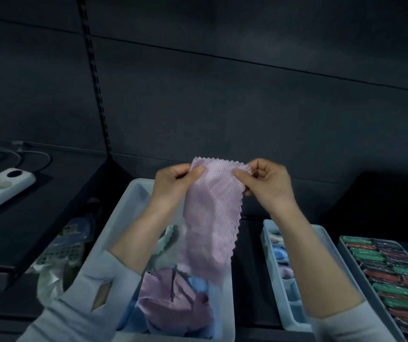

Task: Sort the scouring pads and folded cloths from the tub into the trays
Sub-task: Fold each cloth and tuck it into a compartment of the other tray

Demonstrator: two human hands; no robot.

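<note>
The left hand (pixel 173 183) and right hand (pixel 267 183) each pinch a top corner of a pink cloth (pixel 212 218), thumbs in front, holding it up so it hangs above the tub (pixel 129 206). In the tub lie more pink, blue and pale green cloths. Right of the tub stands a narrow tray (pixel 294 314) with folded cloths, and further right a tray of scouring pads (pixel 392 277).
</note>
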